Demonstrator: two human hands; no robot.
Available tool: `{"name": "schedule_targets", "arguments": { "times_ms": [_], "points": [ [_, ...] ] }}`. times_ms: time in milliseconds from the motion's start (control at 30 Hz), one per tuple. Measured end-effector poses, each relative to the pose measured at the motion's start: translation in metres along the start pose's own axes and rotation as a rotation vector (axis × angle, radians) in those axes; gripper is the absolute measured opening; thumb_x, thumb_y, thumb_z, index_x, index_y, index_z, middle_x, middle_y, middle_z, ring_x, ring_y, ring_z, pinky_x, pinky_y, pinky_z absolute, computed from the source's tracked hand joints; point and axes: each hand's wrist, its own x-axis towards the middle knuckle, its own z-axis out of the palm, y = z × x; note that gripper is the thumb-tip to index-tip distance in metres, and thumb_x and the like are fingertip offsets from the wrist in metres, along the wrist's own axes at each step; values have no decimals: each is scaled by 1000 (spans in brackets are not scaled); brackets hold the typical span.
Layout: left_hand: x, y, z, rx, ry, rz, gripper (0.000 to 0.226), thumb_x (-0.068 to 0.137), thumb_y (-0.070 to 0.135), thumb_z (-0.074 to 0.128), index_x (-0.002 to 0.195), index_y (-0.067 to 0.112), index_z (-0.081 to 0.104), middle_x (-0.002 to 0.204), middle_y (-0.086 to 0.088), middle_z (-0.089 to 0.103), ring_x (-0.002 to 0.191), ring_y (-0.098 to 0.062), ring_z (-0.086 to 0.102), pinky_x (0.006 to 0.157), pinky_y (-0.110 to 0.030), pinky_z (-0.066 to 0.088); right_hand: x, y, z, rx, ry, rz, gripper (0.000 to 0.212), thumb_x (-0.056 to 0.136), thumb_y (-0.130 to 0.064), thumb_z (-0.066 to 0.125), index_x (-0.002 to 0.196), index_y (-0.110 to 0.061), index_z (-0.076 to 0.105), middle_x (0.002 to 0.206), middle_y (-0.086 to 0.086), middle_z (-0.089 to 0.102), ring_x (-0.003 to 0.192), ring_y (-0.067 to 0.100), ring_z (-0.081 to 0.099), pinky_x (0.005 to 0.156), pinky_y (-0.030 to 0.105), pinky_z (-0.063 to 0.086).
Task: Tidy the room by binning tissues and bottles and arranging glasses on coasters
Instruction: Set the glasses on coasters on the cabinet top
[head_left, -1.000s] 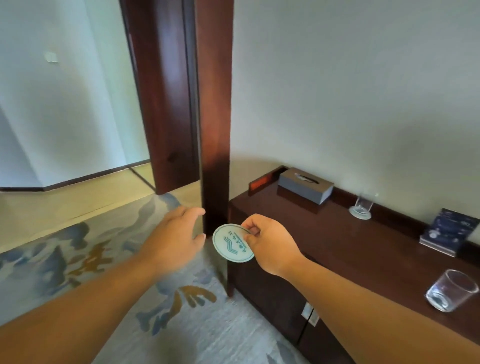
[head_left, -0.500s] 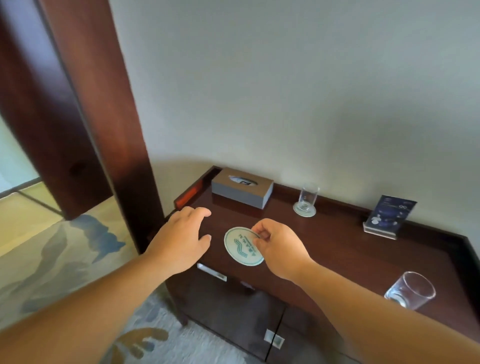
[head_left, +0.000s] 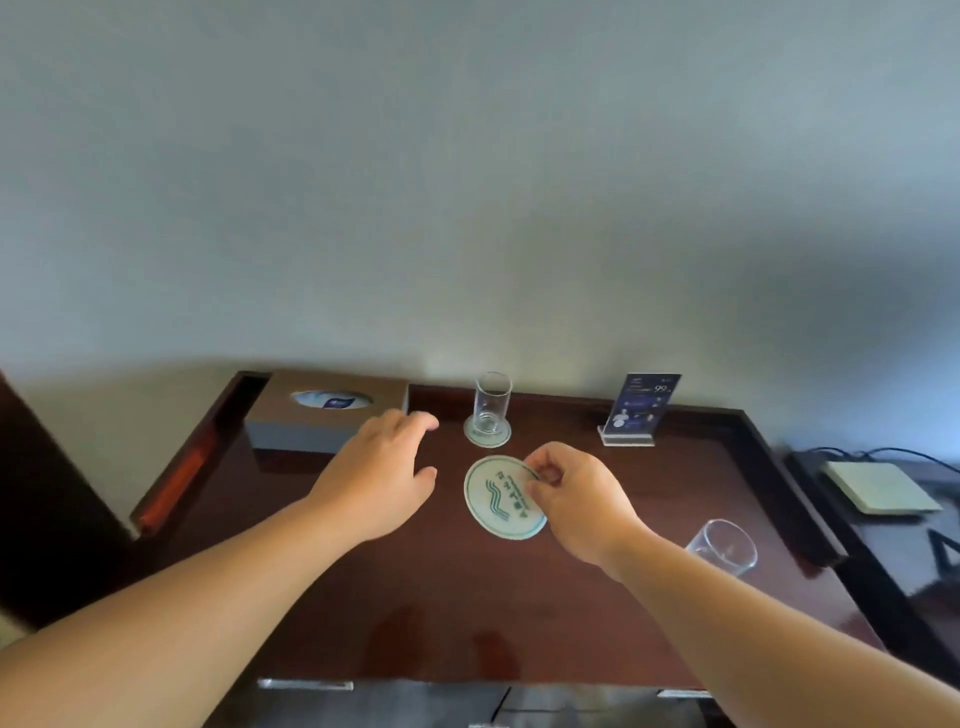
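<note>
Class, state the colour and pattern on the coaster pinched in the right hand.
Pale coaster with a teal ring and wavy teal lines, seen in the head view.

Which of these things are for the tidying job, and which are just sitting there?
For the job: held coaster, right hand pinching it, right glass with no coaster, back glass on back coaster.
Just there: tissue box, sign, white box.

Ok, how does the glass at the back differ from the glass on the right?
The back glass stands on a coaster; the right glass sits on the bare cabinet top. The back glass is by the wall; the right glass is nearer the front edge. Both are clear.
</note>
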Motion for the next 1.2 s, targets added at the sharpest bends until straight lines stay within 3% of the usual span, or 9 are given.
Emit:
{"name": "schedule_targets", "arguments": {
  "times_ms": [200,500,667,1201],
  "points": [
    [48,4,31,-9,-59,39,48,93,31,53,138,26,36,131,3,46,124,-17,41,95,-32,41,33,42,0,32,19,135,11,90,-15,58,86,-24,63,72,-13,66,61,2,57,52,18,41],
    [108,7,76,40,-151,-41,48,92,32,52,137,28,36,131,5,46,122,-17,42,95,-35,42,105,105,7,137,-66,297,9,91,-14,57,90,-19,64,79,-11,67,64,2,57,49,14,37],
    [124,3,100,39,-198,-71,48,93,32,51,137,28,35,130,4,46,120,-17,42,94,-34,42,129,133,17,145,-99,381,7,90,-16,59,88,-20,64,79,-9,69,64,5,59,52,19,40],
    [159,-18,129,0,-263,-6,46,91,32,54,135,27,38,127,3,47,119,-19,43,91,-34,42,156,150,27,61,-1,439,9,89,-16,57,88,-24,62,80,-10,68,71,12,62,56,25,44]
  ]
}}
